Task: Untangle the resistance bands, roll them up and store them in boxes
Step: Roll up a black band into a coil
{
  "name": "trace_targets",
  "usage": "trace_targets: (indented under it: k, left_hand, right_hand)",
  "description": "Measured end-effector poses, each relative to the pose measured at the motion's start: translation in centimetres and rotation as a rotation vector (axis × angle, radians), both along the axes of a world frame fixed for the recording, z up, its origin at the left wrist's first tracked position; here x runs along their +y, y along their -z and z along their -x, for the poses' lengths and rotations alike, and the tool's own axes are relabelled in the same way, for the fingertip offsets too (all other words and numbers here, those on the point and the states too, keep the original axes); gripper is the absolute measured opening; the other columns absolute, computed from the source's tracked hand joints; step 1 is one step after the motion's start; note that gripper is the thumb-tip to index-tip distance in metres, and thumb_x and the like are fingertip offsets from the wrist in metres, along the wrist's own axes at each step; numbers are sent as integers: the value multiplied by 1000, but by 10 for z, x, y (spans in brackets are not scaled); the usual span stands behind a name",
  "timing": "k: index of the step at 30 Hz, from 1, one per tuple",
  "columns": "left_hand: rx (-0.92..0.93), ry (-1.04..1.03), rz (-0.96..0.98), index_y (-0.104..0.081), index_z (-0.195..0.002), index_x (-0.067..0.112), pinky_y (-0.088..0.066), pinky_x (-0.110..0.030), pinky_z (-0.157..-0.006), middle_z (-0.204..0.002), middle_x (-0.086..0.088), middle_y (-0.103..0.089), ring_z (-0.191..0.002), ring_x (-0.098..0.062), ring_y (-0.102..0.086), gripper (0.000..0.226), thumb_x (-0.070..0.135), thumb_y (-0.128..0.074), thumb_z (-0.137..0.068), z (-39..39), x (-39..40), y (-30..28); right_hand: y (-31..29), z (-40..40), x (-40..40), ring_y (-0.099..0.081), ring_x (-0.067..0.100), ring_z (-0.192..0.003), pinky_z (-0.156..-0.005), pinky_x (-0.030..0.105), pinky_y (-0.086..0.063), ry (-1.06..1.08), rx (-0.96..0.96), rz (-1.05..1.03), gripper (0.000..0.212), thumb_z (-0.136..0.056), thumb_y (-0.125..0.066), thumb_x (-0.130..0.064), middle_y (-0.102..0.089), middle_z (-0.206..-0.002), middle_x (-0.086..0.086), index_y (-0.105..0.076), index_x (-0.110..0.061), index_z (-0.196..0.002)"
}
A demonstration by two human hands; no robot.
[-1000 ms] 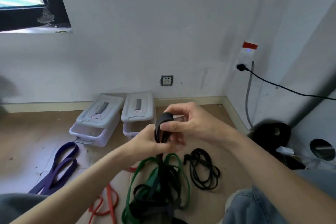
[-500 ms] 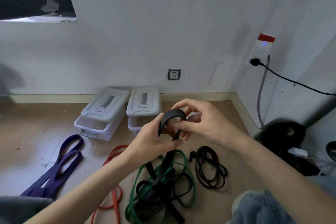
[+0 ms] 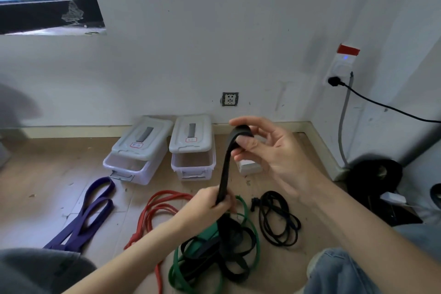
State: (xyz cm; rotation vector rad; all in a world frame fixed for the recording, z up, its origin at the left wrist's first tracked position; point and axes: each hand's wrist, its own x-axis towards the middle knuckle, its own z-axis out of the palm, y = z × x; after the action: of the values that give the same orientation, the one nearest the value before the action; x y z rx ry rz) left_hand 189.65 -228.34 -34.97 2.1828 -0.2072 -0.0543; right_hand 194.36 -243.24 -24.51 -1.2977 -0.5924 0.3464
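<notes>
Right hand raised mid-frame, thumb and fingers pinching the folded top end of a black band; the band runs taut down to the left hand, which is curled round it lower down. Below the left hand the black band drops into a tangled pile on the floor, where it is wound up with a green band. Red band lies loose just left of the pile, partly under the left forearm. Purple band lies separate, flat, further toward the left edge of the floor. A thin black cord is coiled just right of the pile, apart from it. Two clear plastic boxes sit side by side against the far wall: left box and right box, each with a pale lid resting on top, shifted back so the front of the box is open. Both look empty through the walls, no bands inside that I can see. Small white block on the floor just right of the right box, partly hidden behind the right hand. Wall socket above the boxes; a plugged-in adapter on the right wall near the corner. Knee in jeans at the bottom right.
</notes>
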Motion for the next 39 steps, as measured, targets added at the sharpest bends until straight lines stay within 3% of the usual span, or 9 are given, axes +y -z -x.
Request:
trace_targets:
  k: [2, 5, 7, 10, 12, 21, 28, 34, 39]
  left_hand:
    - [64, -120, -14, -57, -73, 21, -47, -17, -66, -70, 8, -65, -72, -10, -64, 27, 8, -45, -93, -4, 11, 2]
    - [-27, -396, 216, -54, -88, 16, -49, -22, -53, -55, 2, -63, -58, -14, -65, 19, 1, -44, -92, -12, 31, -26]
    - [-187, -400, -49, -49, -98, 15, -49, -24, -54, -63, 5, -63, -62, -20, -63, 14, 5, -49, -88, -14, 38, -45]
    - [-223, -267, -454, -36, -100, 17, -45, -29, -53, -73, 5, -58, -60, -20, -56, 20, 19, -52, -87, -6, 19, -52]
    - [-261, -217, -514, -29, -95, 18, -28, -23, -44, -62, 9, -46, -48, -10, -40, 24, 23, -51, -85, -1, 6, -47]
    - [274, 63, -135, -54, -73, 30, -48, -20, -70, -69, 15, -57, -73, -10, -61, 27, 6, -49, -86, 7, 14, 17]
    - [-64, -265, 367, -58, -82, 31, -49, -31, -49, -48, -2, -61, -47, -16, -64, 31, 7, -39, -92, -8, 27, -51]
    - [-123, -270, -13, -46, -86, 23, -43, -21, -44, -56, 4, -56, -47, -7, -53, 11, 12, -46, -82, 1, 6, -83]
    - [-196, -288, -114, -41, -98, 17, -39, -24, -52, -74, 7, -57, -62, -7, -52, 21, 6, -47, -81, -2, 6, -73]
  right_hand:
    - [4, -7, -5, -68, 20, -71, -70, 29, -59, 85, 45, 149, 19, -81, -62, 1, -65, -92, 7, -62, -11, -96]
    - [13, -20, -21, -62, 25, -98, -85, 36, -53, 51, -150, 989, 25, -84, -67, -20, -56, -112, 6, -50, -18, -103]
    - [22, -18, -22, -48, 13, -108, -87, 28, -42, 33, -235, 1263, 49, -76, -71, -44, -42, -117, -7, -46, -21, -112]
    - [28, -3, -7, -40, 0, -110, -89, 17, -35, -47, -191, 1031, 72, -66, -75, -54, -39, -117, -19, -40, -34, -126]
    - [36, 4, 4, -54, -5, -89, -68, 7, -38, -140, -241, 968, 39, -70, -76, -43, -57, -98, -23, -51, -51, -99]
    - [14, -1, 3, -50, 10, -54, -55, 22, -45, 105, -77, 261, 27, -87, -52, 2, -51, -57, -4, -51, -17, -68]
    - [13, -24, -24, -50, 3, -66, -60, 19, -38, -41, -312, 1131, 28, -78, -72, -40, -56, -74, -15, -58, -18, -89]
    - [2, -21, -20, -62, 13, -110, -86, 19, -49, -240, -20, 364, 59, -69, -79, -28, -67, -116, -2, -56, -28, -122]
    - [9, -5, -6, -65, 9, -92, -88, 30, -51, -134, -299, 760, 30, -71, -80, -28, -71, -92, -3, -64, -24, -97]
